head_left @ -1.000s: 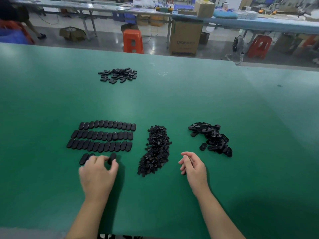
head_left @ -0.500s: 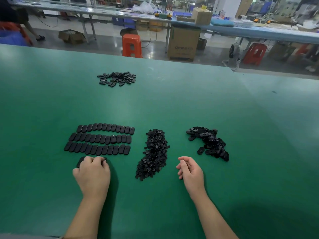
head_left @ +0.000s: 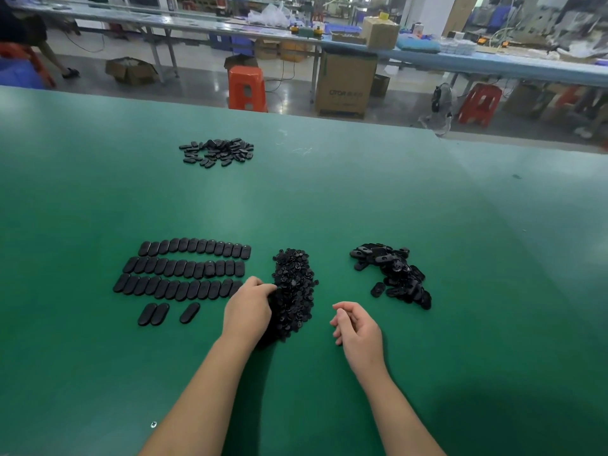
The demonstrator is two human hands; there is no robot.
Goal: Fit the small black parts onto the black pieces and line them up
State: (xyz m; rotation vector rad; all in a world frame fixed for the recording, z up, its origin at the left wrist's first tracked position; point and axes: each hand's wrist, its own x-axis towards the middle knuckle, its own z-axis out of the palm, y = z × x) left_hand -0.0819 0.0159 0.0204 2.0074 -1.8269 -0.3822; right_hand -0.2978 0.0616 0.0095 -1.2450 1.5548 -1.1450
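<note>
Three full rows of black oval pieces (head_left: 184, 269) lie lined up on the green table (head_left: 362, 199), with three more pieces (head_left: 157, 313) starting a fourth row below. A heap of small black parts (head_left: 296, 284) sits in the middle. My left hand (head_left: 248, 307) rests on the heap's left edge, fingers curled into the parts; what the fingers hold is hidden. My right hand (head_left: 357, 327) lies on the table right of the heap, fingers loosely curled and holding nothing. A pile of loose black pieces (head_left: 391, 274) lies further right.
Another small pile of black oval pieces (head_left: 217, 152) lies far back on the table. Beyond the table's far edge stand orange stools (head_left: 246, 88), a cardboard box (head_left: 345, 83) and long workbenches.
My left hand left the fourth row, where a third piece now lies, and moved right onto the heap of small parts. My right hand stayed in place.
</note>
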